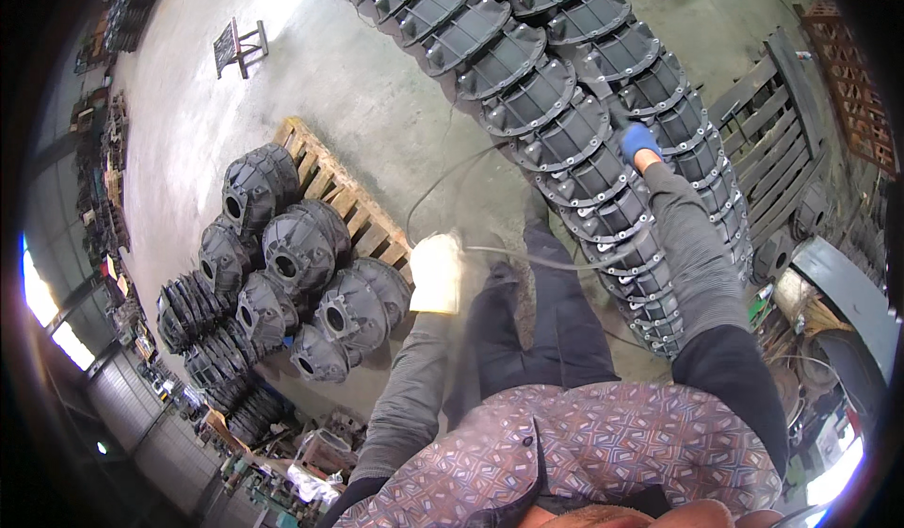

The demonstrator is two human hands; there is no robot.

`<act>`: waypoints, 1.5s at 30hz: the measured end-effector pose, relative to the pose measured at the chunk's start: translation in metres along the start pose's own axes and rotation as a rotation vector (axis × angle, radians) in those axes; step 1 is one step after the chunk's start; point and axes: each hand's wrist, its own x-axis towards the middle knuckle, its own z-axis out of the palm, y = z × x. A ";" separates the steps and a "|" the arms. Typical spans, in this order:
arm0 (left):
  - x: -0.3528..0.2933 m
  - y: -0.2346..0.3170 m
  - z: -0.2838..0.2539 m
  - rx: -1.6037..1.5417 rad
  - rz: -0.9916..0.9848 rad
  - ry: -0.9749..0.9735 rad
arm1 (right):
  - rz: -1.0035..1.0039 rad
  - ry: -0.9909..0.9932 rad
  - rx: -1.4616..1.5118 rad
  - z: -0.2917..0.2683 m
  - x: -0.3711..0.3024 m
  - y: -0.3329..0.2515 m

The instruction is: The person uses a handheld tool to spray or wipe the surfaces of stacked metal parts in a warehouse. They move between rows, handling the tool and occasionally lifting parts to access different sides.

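Note:
My right hand (640, 141), in a blue glove, reaches out over a long row of stacked dark grey cast housings (537, 95) with bolt lugs around their rims. It grips a thin dark tool (614, 109) that points at one housing. My left hand (436, 274), in a pale glove, is held near my waist, shut on a thin grey hose (527, 259). The hose runs right toward the stacks and also loops away over the concrete floor.
A wooden pallet (325, 175) on my left carries several rounded grey housings (299, 250), and more stand beside it. A small metal stand (237, 46) is on the floor at the back. Wooden pallets (777, 123) lean at the right. Shelves line the left wall.

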 end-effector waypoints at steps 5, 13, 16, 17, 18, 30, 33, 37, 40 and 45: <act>-0.032 -0.016 0.025 0.025 -0.029 -0.028 | -0.439 -0.144 -0.982 0.031 -0.002 -0.007; -0.121 -0.045 0.053 -0.082 -0.049 0.076 | -0.376 -0.036 -0.848 0.108 -0.044 0.018; -0.156 -0.065 0.065 -0.072 -0.005 0.072 | -0.389 0.184 -1.050 0.097 -0.049 0.047; -0.165 -0.073 0.068 -0.074 -0.028 0.083 | -0.156 0.268 -0.603 0.086 -0.058 0.057; -0.174 -0.079 0.071 -0.071 -0.040 0.061 | -0.293 0.239 -0.805 0.083 -0.073 0.066; -0.225 -0.078 0.097 -0.197 0.105 0.070 | -0.259 0.004 -0.860 0.089 -0.190 0.093; -0.231 -0.071 0.101 -0.168 0.179 0.155 | -0.156 0.140 -0.367 0.103 -0.204 0.080; -0.237 -0.063 0.106 -0.196 0.169 0.143 | -0.155 0.097 -0.522 0.122 -0.215 0.056; -0.242 -0.054 0.111 -0.168 0.144 0.134 | -0.237 0.025 -0.555 0.145 -0.204 0.047; -0.248 -0.027 0.120 -0.185 0.054 0.104 | -0.151 0.129 -0.510 0.149 -0.140 0.073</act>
